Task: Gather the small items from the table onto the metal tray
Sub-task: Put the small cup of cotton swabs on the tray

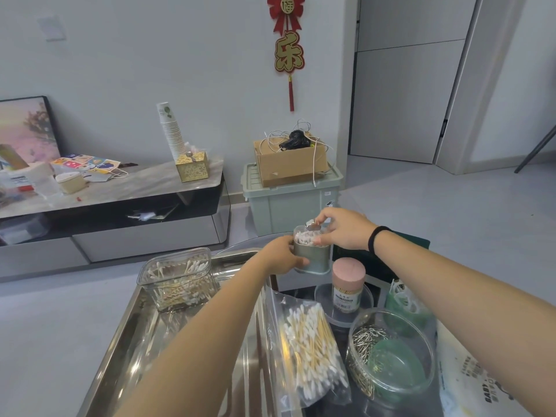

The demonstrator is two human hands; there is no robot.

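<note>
Metal tray (144, 335): big shiny steel one, sits along the table's left side; its right rim runs under the left forearm.

Table (355, 395): dark and glossy, mostly buried under stuff to the right of the tray.

Round clear tub (391, 356): near the table's front right, full of paper clips with a green lid lying inside.

Swab bag (310, 347): clear zip bag of cotton swabs, lying on the table right against the tray's right rim.

Clear swab box (179, 279): already on the tray, at its far end, swabs piled inside.

Pink-capped jar (348, 285): upright on a clear round lid, mid-table, just in front of the tin.

Open tin (311, 251): grey-green, packed with swabs, near the table's far edge — right beside the tray's far right corner, can't tell if it's lifted or resting.

Left hand (281, 255): fingers curled round the tin's left side, thumb across the front.

Right hand (344, 228): thumb and fingertips pinching something small and shiny at the tin's mouth — too blurry to name.
</note>
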